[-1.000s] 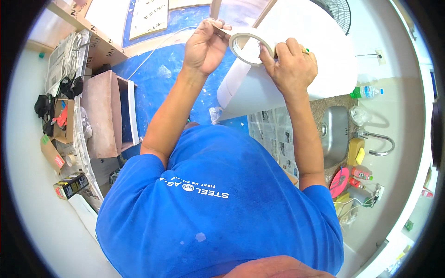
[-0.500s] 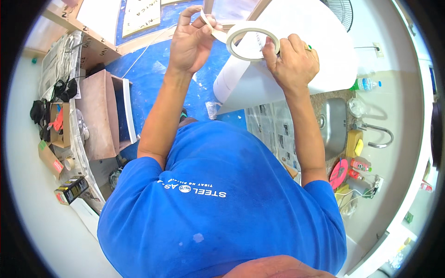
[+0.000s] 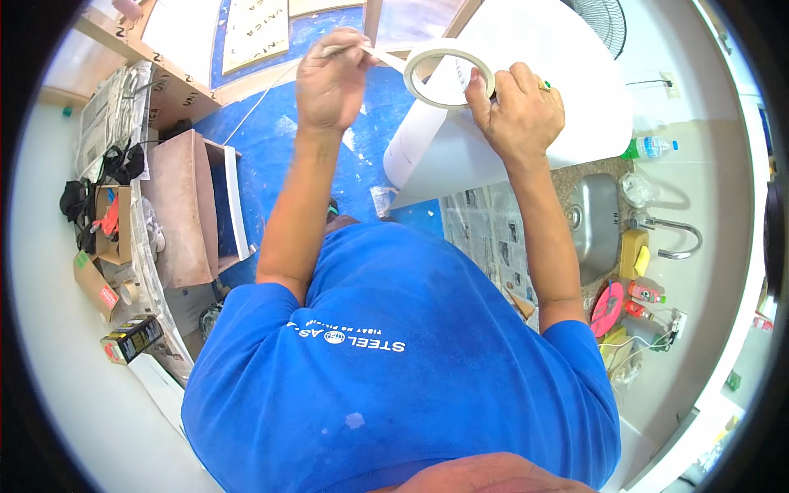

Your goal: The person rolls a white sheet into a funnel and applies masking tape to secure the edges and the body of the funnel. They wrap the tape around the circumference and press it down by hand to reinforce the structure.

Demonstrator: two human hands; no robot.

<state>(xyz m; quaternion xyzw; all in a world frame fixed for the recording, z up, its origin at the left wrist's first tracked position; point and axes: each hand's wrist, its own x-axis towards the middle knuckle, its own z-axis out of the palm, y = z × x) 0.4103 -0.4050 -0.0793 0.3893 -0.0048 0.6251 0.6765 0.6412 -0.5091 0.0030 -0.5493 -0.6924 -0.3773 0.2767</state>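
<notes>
My right hand (image 3: 522,111) grips a roll of pale masking tape (image 3: 417,92) by its right side, with the thumb inside the ring. A short strip of tape (image 3: 386,57) runs from the roll's upper left to my left hand (image 3: 331,86), whose fingers are closed on its end. The left hand is slightly blurred. Below and behind the roll lies a large white sheet (image 3: 559,82), its left edge curled into a tube (image 3: 401,156).
A steel sink (image 3: 593,226) with a curved faucet (image 3: 678,238) is at the right, near bottles (image 3: 649,149). At the left stand a brown open-fronted box (image 3: 177,209) and a newspaper-covered surface (image 3: 115,111). Blue covering (image 3: 263,123) lies beyond; a fan (image 3: 604,25) is at upper right.
My left hand has turned and its fingers have folded closer around the tape end. The strip between hand and roll looks straighter. My right hand and the roll have hardly moved.
</notes>
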